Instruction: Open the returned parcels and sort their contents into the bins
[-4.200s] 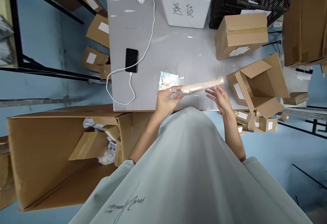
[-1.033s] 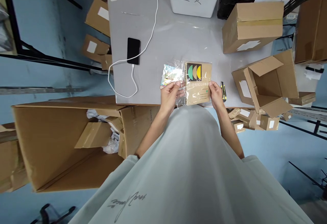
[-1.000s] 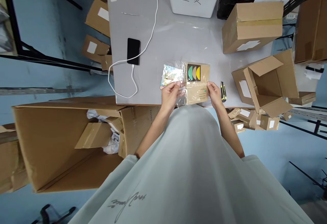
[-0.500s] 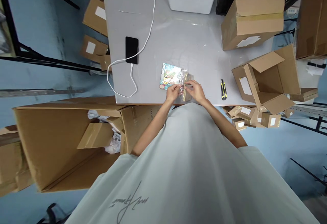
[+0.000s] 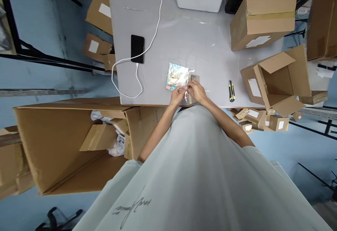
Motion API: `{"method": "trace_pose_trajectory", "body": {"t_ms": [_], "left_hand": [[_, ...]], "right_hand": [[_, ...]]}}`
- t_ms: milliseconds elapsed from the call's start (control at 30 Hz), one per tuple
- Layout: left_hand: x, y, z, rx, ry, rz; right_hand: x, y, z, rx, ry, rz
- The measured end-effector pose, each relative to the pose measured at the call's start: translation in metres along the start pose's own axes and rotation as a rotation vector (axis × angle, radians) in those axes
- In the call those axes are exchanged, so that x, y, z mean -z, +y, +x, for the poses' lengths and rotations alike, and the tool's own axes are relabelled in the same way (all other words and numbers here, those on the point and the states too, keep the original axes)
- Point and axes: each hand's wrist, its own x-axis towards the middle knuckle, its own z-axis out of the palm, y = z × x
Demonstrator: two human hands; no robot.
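Observation:
A flat, colourful packet in clear plastic wrap (image 5: 177,76) lies on the grey table near its front edge. My left hand (image 5: 178,95) is closed in a pinch on the plastic at the packet's lower right corner. Close beside it, my right hand (image 5: 197,91) pinches the same clear plastic, its fingertips nearly touching those of the left. Under the right hand sits a small brown cardboard piece (image 5: 193,79), partly hidden by the fingers and the plastic.
A black phone (image 5: 137,48) with a white cable lies left. A yellow-black box cutter (image 5: 231,91) is to the right, near an open carton (image 5: 255,87) and a closed carton (image 5: 271,22). A white bin (image 5: 200,1) stands at the back; a large open carton (image 5: 60,146) is left below the table.
My right hand has moved left, toward the left hand, and its fingers have come together on the plastic. The whole view has shifted slightly.

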Motion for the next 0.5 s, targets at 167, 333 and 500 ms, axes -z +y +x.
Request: {"method": "trace_pose_trajectory", "body": {"t_ms": [167,333,500], "left_hand": [[0.002,-0.005,-0.006,-0.047,-0.009,0.012],[0.004,-0.013,-0.005,-0.063,0.057,0.043],[0.011,-0.021,-0.010,-0.024,0.110,0.036]], "right_hand": [[-0.001,0.001,-0.006,-0.018,0.011,0.119],[-0.001,0.005,-0.003,-0.098,0.026,0.329],[0.007,0.014,0.012,-0.209,0.187,0.447]]}}
